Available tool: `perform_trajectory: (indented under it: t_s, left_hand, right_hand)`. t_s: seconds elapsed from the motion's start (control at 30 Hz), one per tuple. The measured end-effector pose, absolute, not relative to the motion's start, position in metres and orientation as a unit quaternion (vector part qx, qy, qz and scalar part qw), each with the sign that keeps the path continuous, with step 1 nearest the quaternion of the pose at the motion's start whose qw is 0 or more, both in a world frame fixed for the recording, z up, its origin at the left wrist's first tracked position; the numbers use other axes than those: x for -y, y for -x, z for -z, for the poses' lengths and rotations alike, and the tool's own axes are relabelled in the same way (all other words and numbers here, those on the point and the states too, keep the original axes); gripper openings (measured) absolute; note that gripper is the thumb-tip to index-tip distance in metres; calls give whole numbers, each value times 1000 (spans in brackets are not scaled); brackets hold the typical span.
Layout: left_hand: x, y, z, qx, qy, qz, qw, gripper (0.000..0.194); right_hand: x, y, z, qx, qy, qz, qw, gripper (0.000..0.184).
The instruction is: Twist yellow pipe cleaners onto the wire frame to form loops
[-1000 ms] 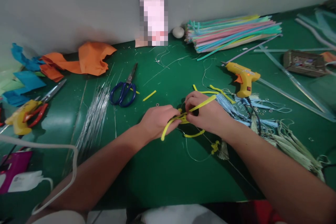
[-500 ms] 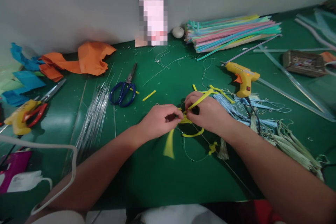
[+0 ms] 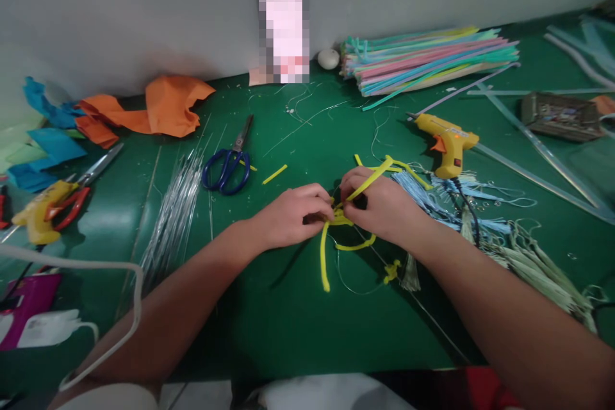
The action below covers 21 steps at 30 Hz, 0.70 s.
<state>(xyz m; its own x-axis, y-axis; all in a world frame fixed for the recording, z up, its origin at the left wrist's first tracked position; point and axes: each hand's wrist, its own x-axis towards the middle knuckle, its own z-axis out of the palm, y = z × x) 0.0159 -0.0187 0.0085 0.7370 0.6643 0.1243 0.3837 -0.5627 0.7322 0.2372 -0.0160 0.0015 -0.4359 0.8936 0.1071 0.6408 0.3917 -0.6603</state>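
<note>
Both my hands meet at the middle of the green table (image 3: pixel 288 320), pinching a knot of yellow pipe cleaner (image 3: pixel 325 259). My left hand (image 3: pixel 288 214) is closed on the knot from the left. From the right, my right hand (image 3: pixel 382 202) is closed on it too, one yellow end sticking up past its fingers toward the back right. Another free end hangs down toward me, and a yellow loop lies under my right wrist. A small yellow knotted piece with a tassel (image 3: pixel 401 271) lies just in front of my right forearm.
Blue scissors (image 3: pixel 227 166) and a bundle of thin wires (image 3: pixel 173 211) lie to the left. A yellow glue gun (image 3: pixel 446 141) stands at the right, pale tassels (image 3: pixel 523 256) beside it. Coloured pipe cleaners (image 3: pixel 427 61) are stacked at the back right; orange cloth (image 3: pixel 158 106) lies back left.
The free yellow end on the left has swung from pointing down-left to hanging straight down toward me. My left fingers have shifted on the knot; my right hand has stayed almost still.
</note>
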Motion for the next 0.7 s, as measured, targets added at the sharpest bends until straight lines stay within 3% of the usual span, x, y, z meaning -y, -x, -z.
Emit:
perform_trajectory:
  t_s: [0.27, 0.7]
  left_hand:
    - [22, -18, -10, -323, -861, -206, 334, 11]
    - [23, -22, -14, -469, -722, -253, 443, 6]
  right_hand:
    - [19, -237, -6, 809, 483, -259, 213, 11]
    - [25, -234, -12, 813, 480, -257, 207, 12]
